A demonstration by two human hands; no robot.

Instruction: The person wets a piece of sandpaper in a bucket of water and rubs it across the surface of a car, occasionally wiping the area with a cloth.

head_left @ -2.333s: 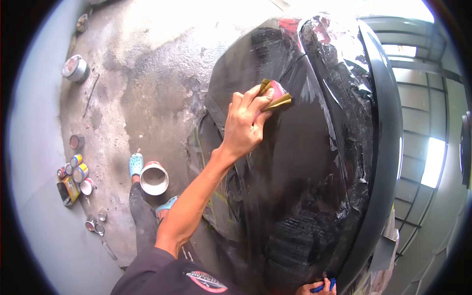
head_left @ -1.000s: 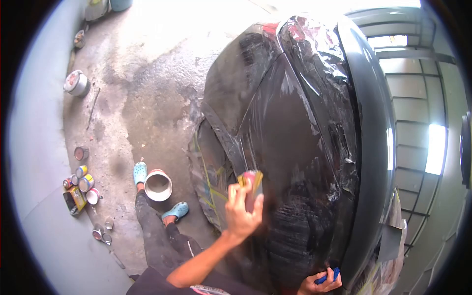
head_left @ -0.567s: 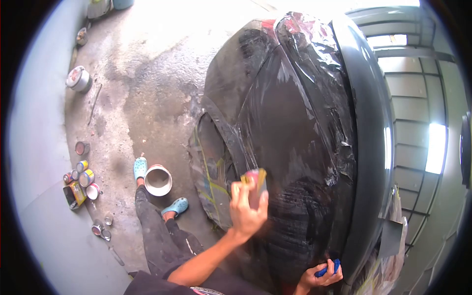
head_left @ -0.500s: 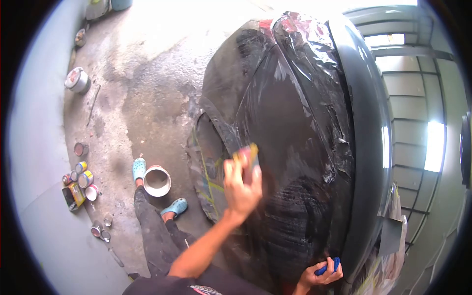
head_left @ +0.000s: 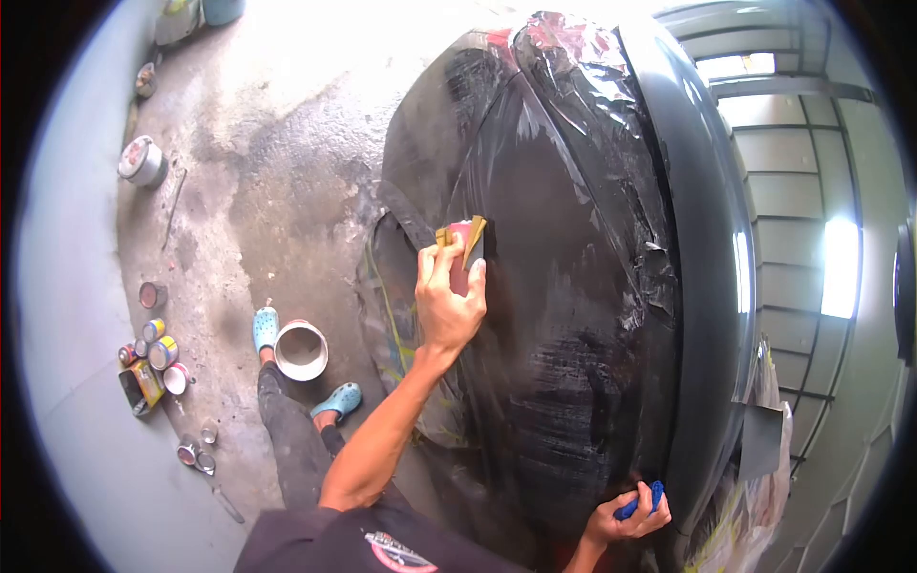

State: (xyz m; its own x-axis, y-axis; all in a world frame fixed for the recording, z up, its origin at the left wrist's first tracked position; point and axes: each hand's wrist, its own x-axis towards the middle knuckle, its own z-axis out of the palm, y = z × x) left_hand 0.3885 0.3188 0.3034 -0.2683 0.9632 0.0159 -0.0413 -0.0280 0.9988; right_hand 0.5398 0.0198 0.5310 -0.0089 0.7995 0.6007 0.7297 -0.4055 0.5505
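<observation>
My left hand (head_left: 449, 310) is closed around a sanding block (head_left: 462, 250), reddish with a yellow-brown sheet folded about it. The block rests against the dark, dull car panel (head_left: 530, 258), near its left side. Pale smears and streaked wet patches mark the panel's lower middle. At the bottom right, my right hand (head_left: 626, 520) grips a bunched blue cloth (head_left: 642, 500) beside the panel's edge. Part of the cloth is hidden by the fingers. Crumpled dark plastic sheeting (head_left: 611, 143) runs along the panel's right side.
A white bucket (head_left: 323, 355) stands on the concrete floor (head_left: 296, 229) beside my feet in blue clogs (head_left: 336, 400). Several paint cans (head_left: 163, 352) and a lidded pail (head_left: 143, 162) line the wall at left. Glossy dark bodywork (head_left: 702, 239) curves along the right.
My left hand has moved up and slightly left across the panel with the sanding block. My right hand stays near the same spot with the blue cloth. The view has shifted slightly.
</observation>
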